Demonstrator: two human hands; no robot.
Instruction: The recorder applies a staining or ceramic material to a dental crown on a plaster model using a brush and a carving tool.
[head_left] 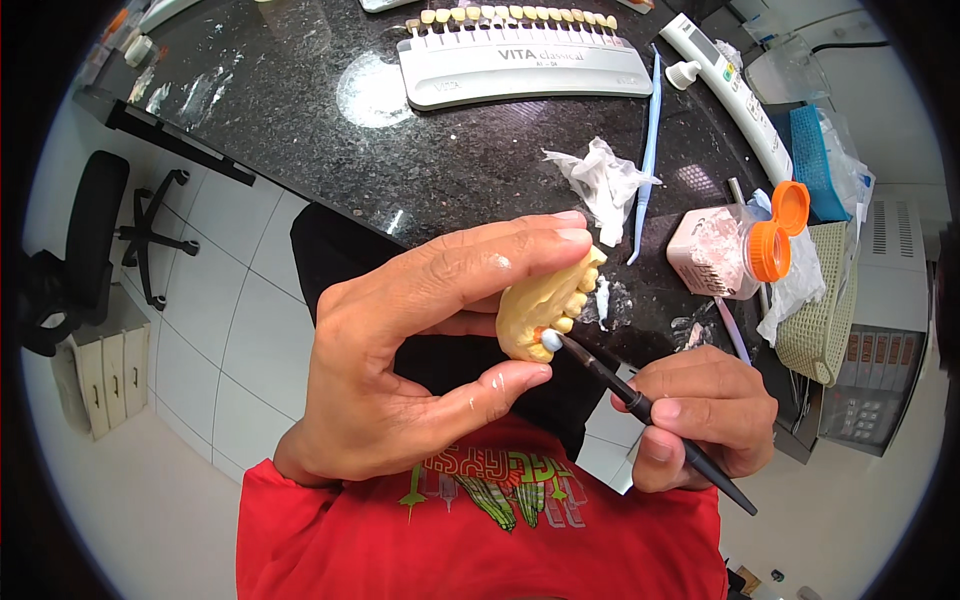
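Note:
My left hand grips a yellowish plaster dental model between the thumb below and the fingers above. Its row of teeth faces right. One pale bluish-white tooth stands out near the lower end, with an orange patch beside it. Pinched in my right hand is a slim black-handled brush. The brush's dark tip reaches the pale tooth or lies right beside it; contact is hard to make out. Part of the model is covered by my left fingers.
On the speckled black counter are a tooth shade guide, a blue dental instrument, a crumpled tissue and a jar of pinkish powder with its orange lid flipped up. A white handheld device and a woven basket stand right.

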